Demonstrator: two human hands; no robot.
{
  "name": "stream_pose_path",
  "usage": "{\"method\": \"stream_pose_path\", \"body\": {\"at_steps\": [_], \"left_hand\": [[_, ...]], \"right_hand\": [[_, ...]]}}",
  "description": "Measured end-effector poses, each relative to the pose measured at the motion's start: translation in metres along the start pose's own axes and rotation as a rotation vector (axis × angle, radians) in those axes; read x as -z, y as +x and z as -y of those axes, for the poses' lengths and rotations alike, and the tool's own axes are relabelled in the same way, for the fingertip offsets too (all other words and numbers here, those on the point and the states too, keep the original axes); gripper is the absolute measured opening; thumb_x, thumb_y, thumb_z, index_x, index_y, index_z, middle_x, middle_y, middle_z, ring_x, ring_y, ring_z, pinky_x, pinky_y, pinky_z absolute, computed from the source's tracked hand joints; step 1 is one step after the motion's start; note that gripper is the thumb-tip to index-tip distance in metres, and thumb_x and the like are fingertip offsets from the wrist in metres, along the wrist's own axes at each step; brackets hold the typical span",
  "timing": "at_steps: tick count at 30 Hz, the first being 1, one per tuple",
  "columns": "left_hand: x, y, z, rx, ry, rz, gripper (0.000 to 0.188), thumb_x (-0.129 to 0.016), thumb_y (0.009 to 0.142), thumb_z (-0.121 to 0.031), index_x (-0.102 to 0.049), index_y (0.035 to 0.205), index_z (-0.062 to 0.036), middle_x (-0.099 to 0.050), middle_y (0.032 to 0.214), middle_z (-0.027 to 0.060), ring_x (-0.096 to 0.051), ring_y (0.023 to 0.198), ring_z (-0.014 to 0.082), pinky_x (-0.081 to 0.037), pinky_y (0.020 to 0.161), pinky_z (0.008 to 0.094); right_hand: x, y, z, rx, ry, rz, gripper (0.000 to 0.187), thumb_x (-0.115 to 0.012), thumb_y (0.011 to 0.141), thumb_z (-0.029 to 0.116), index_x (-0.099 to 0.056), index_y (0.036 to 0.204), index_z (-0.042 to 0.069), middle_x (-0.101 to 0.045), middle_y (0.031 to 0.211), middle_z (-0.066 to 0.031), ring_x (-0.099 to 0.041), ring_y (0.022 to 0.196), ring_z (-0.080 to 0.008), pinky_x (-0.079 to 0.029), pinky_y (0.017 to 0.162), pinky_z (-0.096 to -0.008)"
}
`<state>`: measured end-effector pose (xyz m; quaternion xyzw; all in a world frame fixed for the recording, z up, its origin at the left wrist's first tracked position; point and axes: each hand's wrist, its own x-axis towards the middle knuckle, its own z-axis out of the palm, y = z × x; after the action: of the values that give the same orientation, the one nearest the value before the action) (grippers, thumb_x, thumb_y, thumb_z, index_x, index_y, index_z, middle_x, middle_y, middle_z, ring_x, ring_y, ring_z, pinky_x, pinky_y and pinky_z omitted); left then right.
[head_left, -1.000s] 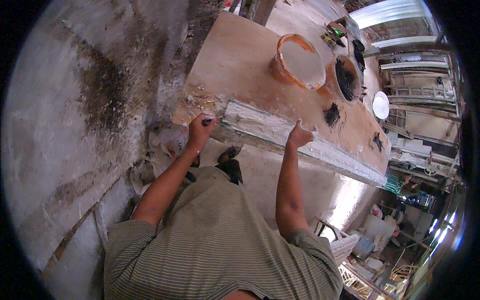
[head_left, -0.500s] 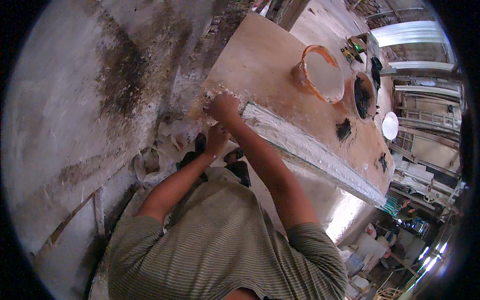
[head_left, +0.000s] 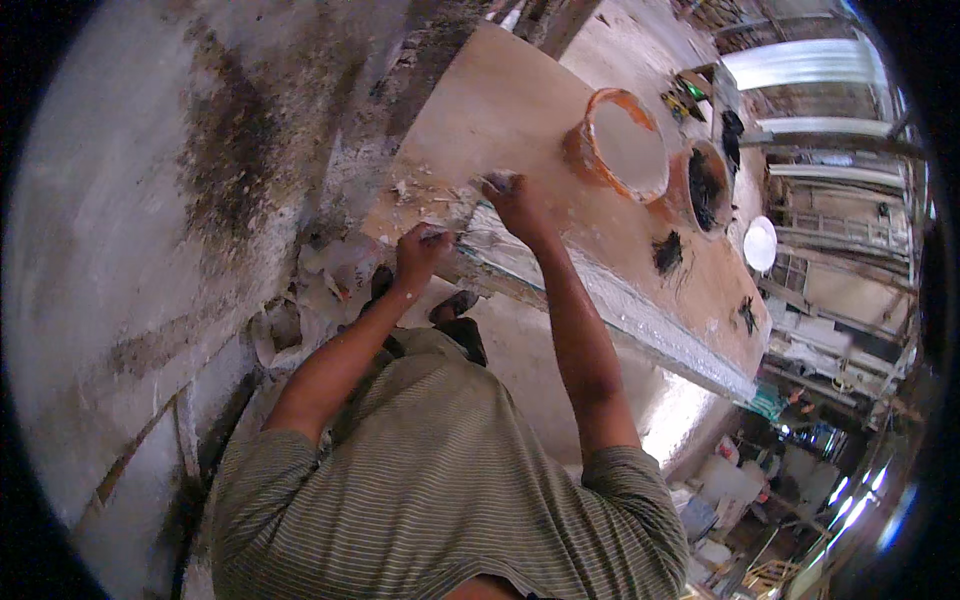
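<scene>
A long strip mould [head_left: 610, 295] filled with whitish, wet-looking, plaster-like material lies along the near edge of the brown tabletop [head_left: 500, 110], its edges greenish. My right hand [head_left: 515, 200] is just beyond the strip's left end, fingers curled and smeared white. Nearer to me, my left hand [head_left: 418, 250] is at the table edge beside that same end, also with curled, whitened fingers. What either hand holds, if anything, is too small to make out. Loose white crumbs [head_left: 405, 190] are scattered on the board just past my left hand.
An orange-rimmed bucket [head_left: 590, 155] of pale liquid stands on the table, beside a second bucket [head_left: 690, 190] with dark fibres inside. Dark fibre tufts [head_left: 667, 252] lie to the right. A stained wall [head_left: 230, 150] rises close on the left. A white round dish [head_left: 760, 243] is farther right.
My hands were close together at the strip's left end and have moved apart. The right went right, toward the buckets; the left rose slightly to the table edge. The view shifted slightly.
</scene>
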<state>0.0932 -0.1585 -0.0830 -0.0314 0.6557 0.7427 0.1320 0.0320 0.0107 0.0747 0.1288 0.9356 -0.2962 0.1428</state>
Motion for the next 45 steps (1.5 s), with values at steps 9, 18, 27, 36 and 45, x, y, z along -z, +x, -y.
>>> {"method": "stream_pose_path", "body": {"at_steps": [9,18,27,36,45], "left_hand": [[-0.002,0.03,-0.023,0.12,0.199,0.036,0.021,-0.075,0.088,-0.015,-0.07,0.101,0.0002,-0.072,0.082,0.0041,-0.065,0.072,0.0106,-0.052,0.068,0.0288],[0.004,0.042,-0.01,0.164,0.186,0.054,0.026,-0.076,0.088,-0.018,-0.069,0.106,-0.0002,-0.071,0.087,0.0036,-0.063,0.075,0.0103,-0.051,0.07,0.0276],[0.01,0.01,-0.005,0.231,0.12,0.056,0.022,-0.076,0.088,-0.016,-0.068,0.101,-0.0006,-0.071,0.085,0.0031,-0.063,0.074,0.0096,-0.05,0.068,0.0274],[0.011,-0.013,0.005,0.234,0.116,0.116,0.02,-0.075,0.088,-0.012,-0.069,0.102,-0.0004,-0.072,0.092,0.0045,-0.064,0.082,0.0112,-0.052,0.075,0.0291],[0.014,-0.033,0.01,0.133,0.11,0.164,0.025,-0.076,0.086,-0.014,-0.069,0.105,0.0012,-0.074,0.091,0.0068,-0.066,0.081,0.0125,-0.053,0.076,0.031]], "right_hand": [[-0.024,-0.093,-0.218,-0.247,-0.311,-0.398,0.035,-0.069,0.087,0.028,-0.067,0.108,0.001,-0.068,0.1,-0.0237,-0.066,0.09,-0.0428,-0.053,0.081,-0.0506],[-0.095,-0.106,-0.119,0.224,-0.347,-0.325,0.05,-0.058,0.094,0.036,-0.058,0.132,0.004,-0.057,0.132,-0.0212,-0.057,0.118,-0.0394,-0.044,0.101,-0.0519],[-0.066,-0.041,-0.066,0.052,-0.318,-0.325,0.069,-0.066,0.085,0.049,-0.055,0.135,0.003,-0.053,0.139,-0.0242,-0.051,0.127,-0.0405,-0.038,0.107,-0.0526],[-0.081,0.045,-0.058,0.105,-0.397,0.081,0.039,-0.068,0.085,0.037,-0.072,0.094,-0.001,-0.07,0.103,-0.0239,-0.067,0.101,-0.0416,-0.052,0.088,-0.0526],[-0.068,0.02,-0.017,0.258,-0.62,0.423,0.046,-0.069,0.083,0.044,-0.072,0.097,0.001,-0.072,0.1,-0.0218,-0.071,0.094,-0.0364,-0.056,0.079,-0.0484]]}}
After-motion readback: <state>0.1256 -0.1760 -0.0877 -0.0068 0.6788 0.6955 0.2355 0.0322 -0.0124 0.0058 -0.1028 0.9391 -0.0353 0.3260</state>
